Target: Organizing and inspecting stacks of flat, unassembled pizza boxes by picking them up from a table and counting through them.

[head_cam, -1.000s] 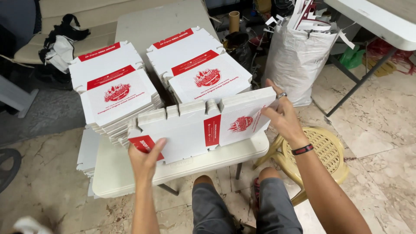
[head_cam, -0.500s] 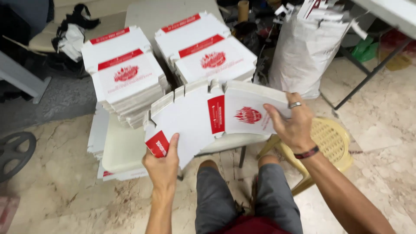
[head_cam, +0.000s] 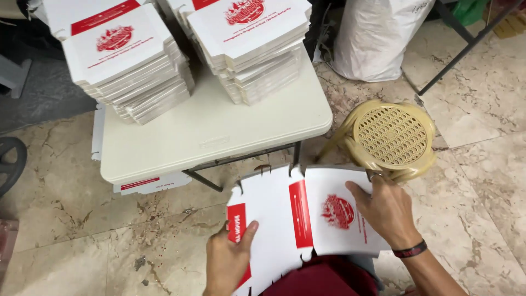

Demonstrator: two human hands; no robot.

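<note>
I hold a flat, unfolded white cardboard box blank (head_cam: 279,219) with red bands and a red round emblem low over my lap. My left hand (head_cam: 227,263) grips its left edge by a red strip, thumb on top. My right hand (head_cam: 386,211) presses on its right panel beside the emblem; a ring and a dark wristband show. Two stacks of folded white and red boxes stand on the white plastic table (head_cam: 208,137): the left stack (head_cam: 129,60) and the right stack (head_cam: 252,44).
A tan plastic stool (head_cam: 392,137) with a woven seat stands right of the table. A white sack (head_cam: 378,35) leans behind it, next to a dark table leg (head_cam: 466,49). More flat blanks (head_cam: 148,183) lie under the table on marble floor.
I have brought the box blank down from above the table edge to my lap. The view has tilted downward, so the table and stacks now sit higher in the picture.
</note>
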